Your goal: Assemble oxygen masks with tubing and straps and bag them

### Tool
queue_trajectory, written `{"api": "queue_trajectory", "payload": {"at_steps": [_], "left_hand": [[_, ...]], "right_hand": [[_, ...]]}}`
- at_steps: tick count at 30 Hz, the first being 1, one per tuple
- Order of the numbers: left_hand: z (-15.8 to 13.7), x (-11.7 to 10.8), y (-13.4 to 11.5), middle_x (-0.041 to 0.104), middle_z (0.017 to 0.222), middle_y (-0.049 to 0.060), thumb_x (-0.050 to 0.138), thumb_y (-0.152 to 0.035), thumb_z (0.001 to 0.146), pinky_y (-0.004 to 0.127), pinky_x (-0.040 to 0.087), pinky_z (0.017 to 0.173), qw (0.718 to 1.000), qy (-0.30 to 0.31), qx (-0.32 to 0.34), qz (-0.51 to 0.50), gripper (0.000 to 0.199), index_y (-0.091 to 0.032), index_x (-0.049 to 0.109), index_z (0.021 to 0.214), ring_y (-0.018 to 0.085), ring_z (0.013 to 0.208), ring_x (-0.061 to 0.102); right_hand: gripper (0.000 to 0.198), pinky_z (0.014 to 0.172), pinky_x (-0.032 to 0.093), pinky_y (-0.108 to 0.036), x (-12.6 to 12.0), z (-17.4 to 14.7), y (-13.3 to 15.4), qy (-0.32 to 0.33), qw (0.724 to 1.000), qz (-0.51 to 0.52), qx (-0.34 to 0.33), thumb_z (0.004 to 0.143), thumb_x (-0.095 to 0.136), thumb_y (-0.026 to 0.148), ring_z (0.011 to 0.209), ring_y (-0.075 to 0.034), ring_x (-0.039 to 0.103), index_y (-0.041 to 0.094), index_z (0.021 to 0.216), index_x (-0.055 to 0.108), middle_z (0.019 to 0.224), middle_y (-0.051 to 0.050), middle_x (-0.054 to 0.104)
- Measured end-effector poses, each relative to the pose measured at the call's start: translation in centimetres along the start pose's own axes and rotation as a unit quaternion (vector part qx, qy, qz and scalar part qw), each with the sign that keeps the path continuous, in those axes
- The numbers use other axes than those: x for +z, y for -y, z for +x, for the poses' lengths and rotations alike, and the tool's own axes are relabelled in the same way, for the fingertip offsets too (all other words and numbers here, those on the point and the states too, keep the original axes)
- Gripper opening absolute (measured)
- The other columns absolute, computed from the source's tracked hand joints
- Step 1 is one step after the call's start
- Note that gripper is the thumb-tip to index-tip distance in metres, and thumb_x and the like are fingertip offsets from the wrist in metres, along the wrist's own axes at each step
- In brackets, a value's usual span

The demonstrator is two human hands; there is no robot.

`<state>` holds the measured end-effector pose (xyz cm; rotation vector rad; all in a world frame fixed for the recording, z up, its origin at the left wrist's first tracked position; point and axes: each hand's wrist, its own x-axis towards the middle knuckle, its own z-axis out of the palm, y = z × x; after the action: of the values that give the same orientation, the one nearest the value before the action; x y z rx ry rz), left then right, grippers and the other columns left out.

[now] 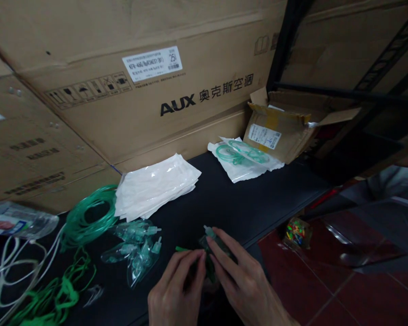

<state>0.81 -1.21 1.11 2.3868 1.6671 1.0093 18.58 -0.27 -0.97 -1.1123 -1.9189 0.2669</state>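
My left hand (178, 285) is closed in a pinch at the near edge of the dark table, and a bit of green elastic cord (181, 248) sticks out past its fingers. Beside it, my right hand (241, 271) grips a clear green oxygen mask (209, 232), its pale connector pointing away from me. The fingertips of both hands nearly meet over the mask, hiding most of it. Several similar masks (144, 253) lie in a pile to the left. Further left is a tangle of loose green elastic cords (59, 294).
Coiled green tubing (88, 213), white cables (18, 267) and a plastic bottle (18, 219) crowd the left. Behind are stacked white pouches (159, 181), pouches holding green tubing (243, 158), an open carton (275, 124) and large cardboard boxes (149, 131). A bag of colourful pieces (297, 232) is at lower right.
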Motion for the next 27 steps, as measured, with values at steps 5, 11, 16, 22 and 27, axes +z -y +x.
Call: {"api": "queue_trajectory", "payload": {"at_steps": [5, 11, 16, 22, 27], "left_hand": [[0.0, 0.4, 0.0, 0.078, 0.091, 0.001, 0.059, -0.028, 0.102, 0.015, 0.063, 0.069, 1.000, -0.020, -0.013, 0.006, 0.016, -0.023, 0.073, 0.105, 0.012, 0.071, 0.079], [0.2, 0.4, 0.1, 0.080, 0.092, 0.003, 0.056, -0.030, 0.102, 0.018, 0.063, 0.063, 0.997, 0.006, -0.071, -0.002, 0.023, -0.023, 0.078, 0.102, 0.015, 0.069, 0.079], [0.1, 0.3, 0.5, 0.082, 0.096, 0.000, 0.064, -0.027, 0.098, 0.019, 0.064, 0.070, 0.985, 0.012, -0.140, -0.096, 0.015, -0.026, 0.077, 0.106, 0.015, 0.074, 0.080], [-0.4, 0.6, 1.8, 0.084, 0.089, -0.003, 0.069, -0.028, 0.095, 0.017, 0.061, 0.059, 0.950, 0.052, -0.198, -0.235, 0.020, -0.030, 0.080, 0.112, 0.012, 0.058, 0.074], [-0.2, 0.5, 1.6, 0.075, 0.066, -0.005, 0.071, -0.034, 0.091, 0.019, 0.058, 0.055, 0.913, 0.090, -0.267, -0.294, 0.016, -0.029, 0.083, 0.100, 0.013, 0.051, 0.068]], "right_hand": [[0.045, 0.105, 0.059, -0.043, 0.4, 0.0, -0.1, 0.023, 1.000, -0.013, -0.011, 0.100, 0.048, 0.004, 0.133, -0.030, 0.063, 0.009, 0.143, 0.058, 0.146, -0.027, 0.061], [0.052, 0.109, 0.056, -0.044, 1.0, 0.1, -0.3, 0.047, 0.999, 0.025, -0.006, 0.097, 0.050, 0.000, 0.138, -0.030, 0.058, 0.014, 0.147, 0.057, 0.151, -0.023, 0.057], [0.049, 0.112, 0.054, -0.039, 1.2, 0.2, -0.4, 0.034, 0.991, 0.120, 0.053, 0.098, 0.056, 0.006, 0.137, -0.026, 0.060, 0.023, 0.144, 0.061, 0.154, -0.015, 0.056], [0.030, 0.106, 0.057, -0.033, 0.3, 1.2, 0.2, 0.062, 0.943, 0.249, 0.213, 0.103, 0.056, 0.022, 0.124, -0.022, 0.070, 0.031, 0.120, 0.078, 0.135, -0.007, 0.073], [0.017, 0.095, 0.061, -0.028, 0.2, 1.5, 0.3, 0.068, 0.889, 0.345, 0.293, 0.098, 0.067, 0.035, 0.118, -0.023, 0.073, 0.027, 0.094, 0.082, 0.130, -0.008, 0.074]]}}
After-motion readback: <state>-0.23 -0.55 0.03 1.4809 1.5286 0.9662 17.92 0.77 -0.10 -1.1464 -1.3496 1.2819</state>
